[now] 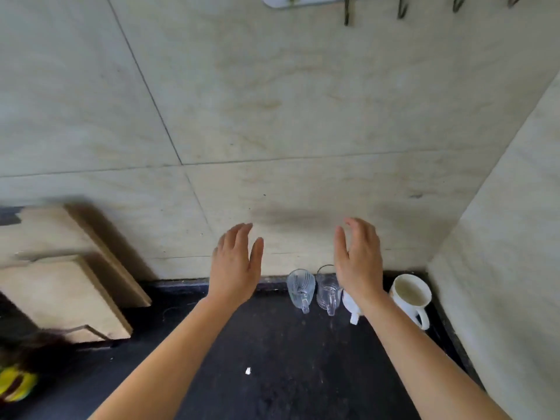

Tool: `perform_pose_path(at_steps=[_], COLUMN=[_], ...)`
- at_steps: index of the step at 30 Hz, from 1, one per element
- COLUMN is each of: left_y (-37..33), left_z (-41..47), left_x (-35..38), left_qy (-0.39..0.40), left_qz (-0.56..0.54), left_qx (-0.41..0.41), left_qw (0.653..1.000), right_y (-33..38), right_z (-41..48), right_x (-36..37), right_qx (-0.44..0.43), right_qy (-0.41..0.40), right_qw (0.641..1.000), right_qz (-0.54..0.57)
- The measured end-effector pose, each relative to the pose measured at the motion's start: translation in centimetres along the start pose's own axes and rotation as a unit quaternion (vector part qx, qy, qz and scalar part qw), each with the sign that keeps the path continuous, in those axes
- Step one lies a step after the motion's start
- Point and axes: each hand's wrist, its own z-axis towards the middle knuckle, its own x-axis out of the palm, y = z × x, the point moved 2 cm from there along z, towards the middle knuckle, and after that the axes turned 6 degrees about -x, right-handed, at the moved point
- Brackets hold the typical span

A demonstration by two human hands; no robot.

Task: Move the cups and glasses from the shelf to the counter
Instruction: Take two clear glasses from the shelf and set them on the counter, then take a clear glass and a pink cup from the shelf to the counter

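Two clear glass cups stand side by side on the black counter (272,344) against the back wall: one (298,287) on the left, the other (326,291) partly behind my right wrist. A white mug (409,295) stands in the right corner, handle toward me. Another white cup (351,304) is mostly hidden by my right forearm. My left hand (236,263) and my right hand (359,259) are both raised above the counter, fingers extended, holding nothing. No shelf is in view.
Two beige boards (69,280) lean against the tiled wall at the left. A yellow object (15,384) lies at the lower left edge. Metal hooks (403,7) hang high on the wall. A small white crumb (248,371) lies on the counter.
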Motion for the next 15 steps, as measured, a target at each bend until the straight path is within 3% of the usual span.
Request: perform_pose_path(at_steps=[5, 9, 15], left_y=[1.1, 5.6, 13.1], left_z=[-3.1, -9.1, -21.2], left_x=[-13.2, -21.2, -34.3], left_qy=[-0.18, -0.226, -0.288], left_qz=[0.135, 0.21, 0.298], left_qx=[0.044, -0.032, -0.148], left_qw=[0.973, 0.951, 0.898], right_y=[11.8, 20.6, 35.5], right_z=[3.0, -0.7, -10.8], right_x=[-0.1, 4.1, 9.2], right_qx=[-0.217, -0.336, -0.447], right_qy=[-0.031, 0.027, 0.096], right_qw=[0.976, 0.941, 0.882], right_qz=[-0.005, 0.033, 0.117])
